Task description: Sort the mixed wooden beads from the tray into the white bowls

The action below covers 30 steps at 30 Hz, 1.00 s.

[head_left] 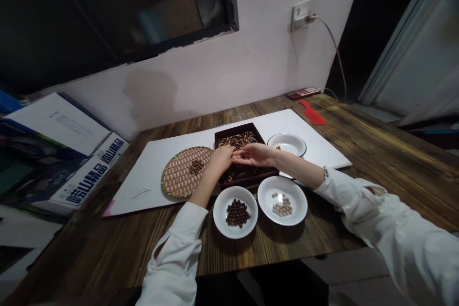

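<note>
Over a dark red tray (247, 179) of mixed beads, my two hands meet at the fingertips. My left hand (223, 157) is palm down with its fingers bent; whatever its fingertips hold is too small to make out. My right hand (255, 155) is turned palm up, fingers stretched out, with no bead visible on it. Left of the tray, a round woven mat (177, 177) bears a small pile of brown beads (196, 167). Nearer me are a white bowl (220, 220) of dark brown beads (237, 213) and a white bowl (265, 215) of pale beads (282, 205).
Behind my right forearm, another white bowl (297, 142) holds a few beads. A white board (143, 172) lies under the mat and tray. Farther back are a red scraper (312, 114) and a phone (303, 93) by the wall. Boxes (82, 172) stand at the left.
</note>
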Available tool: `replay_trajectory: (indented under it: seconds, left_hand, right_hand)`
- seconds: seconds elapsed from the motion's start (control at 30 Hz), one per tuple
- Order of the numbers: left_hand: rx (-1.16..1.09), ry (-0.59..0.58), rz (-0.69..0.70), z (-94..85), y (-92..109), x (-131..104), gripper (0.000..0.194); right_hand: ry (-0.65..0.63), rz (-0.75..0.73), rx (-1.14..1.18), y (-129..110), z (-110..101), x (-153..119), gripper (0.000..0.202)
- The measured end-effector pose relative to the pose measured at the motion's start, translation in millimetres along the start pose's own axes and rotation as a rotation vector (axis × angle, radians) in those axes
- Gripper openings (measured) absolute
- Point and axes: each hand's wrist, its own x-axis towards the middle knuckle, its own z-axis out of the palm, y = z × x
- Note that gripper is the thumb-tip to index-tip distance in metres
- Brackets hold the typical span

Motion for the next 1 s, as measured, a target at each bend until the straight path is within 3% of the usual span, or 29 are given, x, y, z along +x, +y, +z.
replay_trajectory:
  seconds: [0.3,0.83,1.0]
  left_hand:
    - [-0.013,-0.019,0.048,-0.3,-3.5,0.9,0.016]
    - [-0.005,-0.004,0.05,1.9,-3.0,4.7,0.022]
    - [0.029,0.018,0.041,3.9,-1.8,5.5,0.023]
  right_hand:
    - [-0.219,0.095,-0.111,-0.8,-8.9,4.1,0.043]
    - [-0.319,0.132,-0.271,1.4,1.0,-2.7,0.033]
    - [-0.439,0.22,-0.332,2.4,-3.2,-5.1,0.036]
